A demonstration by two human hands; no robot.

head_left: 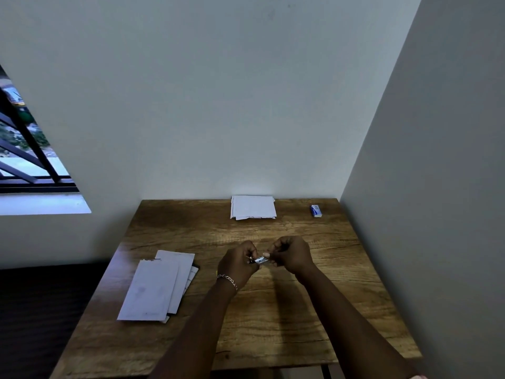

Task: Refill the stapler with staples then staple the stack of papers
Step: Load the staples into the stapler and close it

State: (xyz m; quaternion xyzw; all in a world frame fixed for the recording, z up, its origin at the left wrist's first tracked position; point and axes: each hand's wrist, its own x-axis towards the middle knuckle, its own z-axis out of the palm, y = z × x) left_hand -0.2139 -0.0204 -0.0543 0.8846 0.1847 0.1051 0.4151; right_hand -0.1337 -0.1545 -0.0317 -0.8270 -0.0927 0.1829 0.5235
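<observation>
Above the middle of the wooden table, both hands hold a small metallic stapler between them. My left hand, with a chain bracelet on its wrist, grips the stapler's left end. My right hand pinches its right end with the fingertips. Most of the stapler is hidden by the fingers, and I cannot tell whether it is open. A small blue and white staple box lies at the far right corner. One stack of white papers rests against the back wall. A second, fanned stack of papers lies at the left.
The table stands in a corner, with walls close behind and on the right. A window with dark bars is at the left. Dark floor lies left of the table.
</observation>
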